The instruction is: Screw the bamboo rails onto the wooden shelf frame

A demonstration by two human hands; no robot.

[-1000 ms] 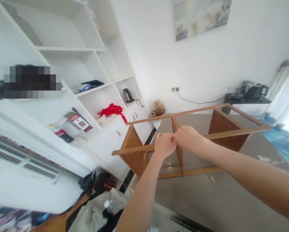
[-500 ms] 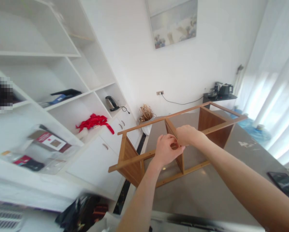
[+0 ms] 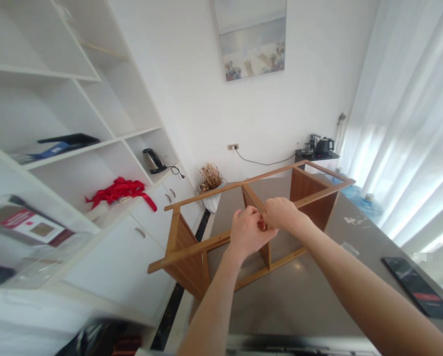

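Note:
A wooden shelf frame (image 3: 192, 250) lies on its side on the grey table (image 3: 281, 306), with upright panels at both ends and a middle panel (image 3: 266, 254). My left hand (image 3: 248, 228) is at the middle panel, its fingers curled and pressed close to the other hand. My right hand (image 3: 281, 212) is closed just to the right, against the same spot on the frame's rail. Something small and reddish shows between the hands, but the fingers hide what it is.
A dark phone (image 3: 418, 287) lies at the table's right, with a small clear packet (image 3: 350, 248) near it. Blue water bottles (image 3: 368, 205) stand beyond the right edge. White shelving (image 3: 106, 141) on the left holds a kettle (image 3: 154, 161) and red ribbon (image 3: 119, 192).
My view has turned a little to the right, so the scene sits further left. Both hands stay together at the middle panel with nearly the same grip.

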